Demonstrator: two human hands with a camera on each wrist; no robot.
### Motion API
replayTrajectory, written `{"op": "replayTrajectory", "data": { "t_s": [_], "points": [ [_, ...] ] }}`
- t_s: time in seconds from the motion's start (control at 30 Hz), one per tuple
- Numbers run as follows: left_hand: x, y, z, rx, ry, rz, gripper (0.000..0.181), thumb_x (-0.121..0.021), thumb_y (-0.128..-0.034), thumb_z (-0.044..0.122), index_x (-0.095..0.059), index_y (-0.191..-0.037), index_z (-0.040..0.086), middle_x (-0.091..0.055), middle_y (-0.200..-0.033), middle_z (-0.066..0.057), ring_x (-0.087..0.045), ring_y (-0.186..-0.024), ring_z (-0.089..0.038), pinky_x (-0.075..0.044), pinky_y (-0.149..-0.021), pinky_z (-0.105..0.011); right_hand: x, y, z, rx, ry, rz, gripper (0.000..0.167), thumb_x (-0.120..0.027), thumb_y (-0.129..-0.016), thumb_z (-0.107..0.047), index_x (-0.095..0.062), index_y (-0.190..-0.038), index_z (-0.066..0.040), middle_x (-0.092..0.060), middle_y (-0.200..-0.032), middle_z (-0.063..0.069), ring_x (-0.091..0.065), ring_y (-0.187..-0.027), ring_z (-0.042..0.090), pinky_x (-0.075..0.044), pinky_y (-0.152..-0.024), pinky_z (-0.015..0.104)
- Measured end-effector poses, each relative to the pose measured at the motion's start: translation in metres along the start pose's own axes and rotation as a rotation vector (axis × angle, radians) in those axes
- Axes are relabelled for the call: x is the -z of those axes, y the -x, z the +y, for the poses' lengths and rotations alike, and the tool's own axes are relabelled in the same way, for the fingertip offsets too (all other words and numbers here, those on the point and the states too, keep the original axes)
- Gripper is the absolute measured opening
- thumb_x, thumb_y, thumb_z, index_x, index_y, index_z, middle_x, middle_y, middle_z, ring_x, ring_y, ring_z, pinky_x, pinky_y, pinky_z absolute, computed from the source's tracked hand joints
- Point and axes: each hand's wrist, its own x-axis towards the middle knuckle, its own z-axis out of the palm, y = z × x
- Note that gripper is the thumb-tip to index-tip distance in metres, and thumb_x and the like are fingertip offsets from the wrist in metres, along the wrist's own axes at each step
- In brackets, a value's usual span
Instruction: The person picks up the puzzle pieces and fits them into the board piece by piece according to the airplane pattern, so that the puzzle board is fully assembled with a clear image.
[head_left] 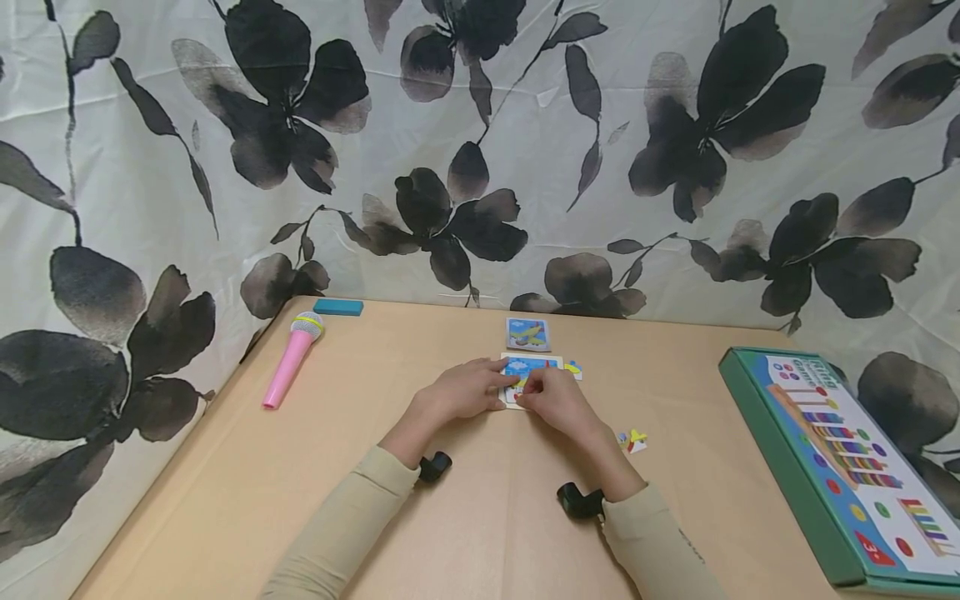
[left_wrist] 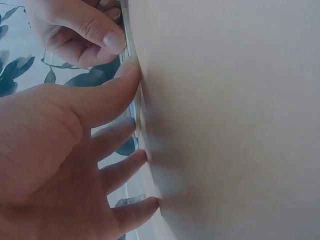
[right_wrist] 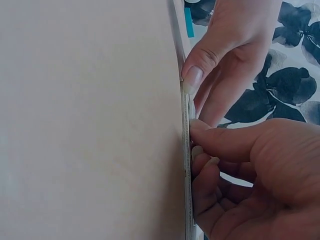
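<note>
A small picture puzzle board (head_left: 555, 358) with a white border and a blue sky picture lies flat on the table, partly hidden under both hands. My left hand (head_left: 468, 389) rests at its left side; in the left wrist view the thumb (left_wrist: 112, 95) touches the board's near edge and the other fingers are spread. With curled fingers, my right hand (head_left: 558, 400) pinches what looks like a small puzzle piece against the board, though the fingers mostly hide it. Loose puzzle pieces (head_left: 636, 440) lie near the right forearm, and another piece (head_left: 573, 369) sits at the board's right side.
Behind the board lies a second picture card (head_left: 528, 334) with a yellow airplane. A pink microphone (head_left: 293, 360) and a blue block (head_left: 338, 307) are at the back left. On the right stands a large green box (head_left: 780, 467). A floral cloth (head_left: 570, 167) hangs behind the table.
</note>
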Motion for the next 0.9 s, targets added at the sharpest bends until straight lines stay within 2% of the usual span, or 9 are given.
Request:
{"op": "replayTrajectory", "data": {
  "t_s": [0.23,0.37,0.5,0.77,0.9],
  "points": [
    [-0.001,-0.001,0.001,0.018,-0.068,0.004,0.050,-0.067,-0.0949,0.032,-0.055,-0.144,0.026,-0.040,-0.159,-0.005,-0.040,-0.146,-0.026,-0.042,-0.113,-0.045,-0.001,0.000,0.000,-0.020,-0.002,0.001,0.017,-0.076,-0.086,-0.015,-0.068,-0.072,-0.009,-0.057,-0.065,0.000,-0.049,-0.065,0.015,-0.035,-0.055,0.025],
    [-0.001,-0.001,0.002,0.035,-0.055,0.014,0.048,-0.068,-0.0941,0.031,-0.058,-0.141,0.026,-0.046,-0.155,-0.003,-0.045,-0.143,-0.023,-0.046,-0.108,-0.045,-0.002,0.001,-0.001,-0.021,-0.017,0.000,0.017,-0.076,-0.086,-0.015,-0.068,-0.071,-0.009,-0.057,-0.065,0.000,-0.050,-0.064,0.014,-0.035,-0.055,0.024],
    [0.001,0.001,0.003,0.052,-0.022,0.008,0.048,-0.068,-0.0941,0.030,-0.058,-0.141,0.025,-0.045,-0.156,-0.003,-0.044,-0.143,-0.024,-0.046,-0.108,-0.047,-0.002,0.001,-0.002,-0.025,-0.022,-0.031,0.016,-0.075,-0.087,-0.015,-0.068,-0.073,-0.008,-0.057,-0.066,0.001,-0.050,-0.065,0.014,-0.037,-0.056,0.023],
    [0.001,0.001,0.002,0.030,-0.043,0.013,0.048,-0.068,-0.0941,0.031,-0.058,-0.141,0.025,-0.044,-0.156,-0.003,-0.044,-0.144,-0.023,-0.045,-0.110,-0.046,0.008,0.001,-0.002,0.013,-0.045,-0.090,0.009,-0.068,-0.087,-0.006,-0.073,-0.080,-0.006,-0.066,-0.076,0.002,-0.053,-0.078,0.015,-0.045,-0.066,0.025],
    [0.001,0.001,0.003,0.022,-0.048,0.006,0.048,-0.067,-0.0947,0.031,-0.057,-0.141,0.025,-0.043,-0.157,-0.004,-0.043,-0.144,-0.023,-0.044,-0.110,-0.046,0.008,0.001,0.000,0.012,-0.041,-0.086,0.009,-0.069,-0.087,-0.009,-0.072,-0.079,-0.006,-0.064,-0.074,0.002,-0.052,-0.075,0.015,-0.043,-0.064,0.024]
  ]
}}
